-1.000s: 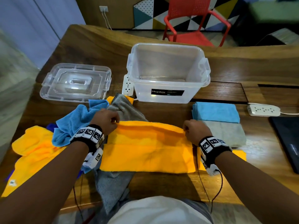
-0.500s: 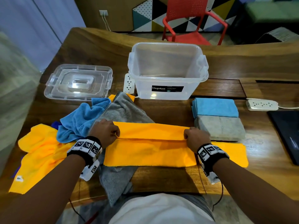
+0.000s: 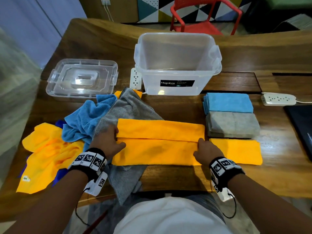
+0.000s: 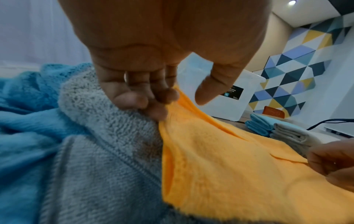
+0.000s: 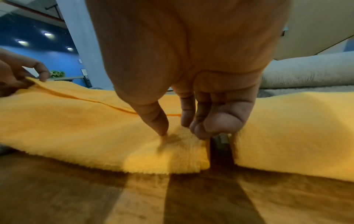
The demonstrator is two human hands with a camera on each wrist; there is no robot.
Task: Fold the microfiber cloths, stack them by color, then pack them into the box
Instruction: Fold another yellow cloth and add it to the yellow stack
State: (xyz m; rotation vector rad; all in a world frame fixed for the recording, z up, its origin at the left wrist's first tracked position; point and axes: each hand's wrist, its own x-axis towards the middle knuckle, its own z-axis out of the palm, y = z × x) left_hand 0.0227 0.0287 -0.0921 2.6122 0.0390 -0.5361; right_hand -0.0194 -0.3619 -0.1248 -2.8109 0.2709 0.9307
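Note:
A yellow cloth (image 3: 158, 149) lies flat in front of me, its far strip folded over toward the middle. My left hand (image 3: 118, 141) pinches the folded edge at the left end, seen close in the left wrist view (image 4: 172, 103). My right hand (image 3: 200, 144) pinches the same edge at the right end, thumb tip and curled fingers on the cloth (image 5: 180, 131). A folded yellow cloth (image 3: 236, 152) lies just right of it. Behind that sit a folded grey stack (image 3: 233, 124) and a folded blue stack (image 3: 228, 103). The clear box (image 3: 177, 88) stands open at the back.
Unfolded blue (image 3: 84, 119), grey (image 3: 128, 108) and yellow (image 3: 47, 157) cloths lie heaped at the left, the grey one under the cloth I hold. The box lid (image 3: 82, 78) lies back left. A power strip (image 3: 278, 99) and a dark laptop (image 3: 302, 129) sit at the right.
Both hands have drawn the yellow cloth's far edge toward me, laying a strip over the middle. The head view has shifted slightly.

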